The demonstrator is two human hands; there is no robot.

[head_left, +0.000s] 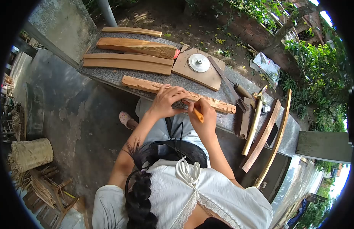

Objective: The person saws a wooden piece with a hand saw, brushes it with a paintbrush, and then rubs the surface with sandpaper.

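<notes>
A long wooden strip [140, 84] with rows of cut marks along its face lies across the near edge of the stone bench. My left hand [167, 101] grips the strip around its middle, fingers over the top and thumb on the near side. Close beside it, my right hand [203, 114] is closed around an orange-handled tool [198, 115]. The tool's handle points toward me, while its working end is hidden between my hands at the strip.
Wooden pieces [127, 63] lie at the bench's far left. Behind the strip, a board [213, 79] carries a round metal disc [199, 63], with a long flat bar [226, 82] alongside. A mallet-like tool [255, 122] and curved wood strips [262, 137] hang over the right edge.
</notes>
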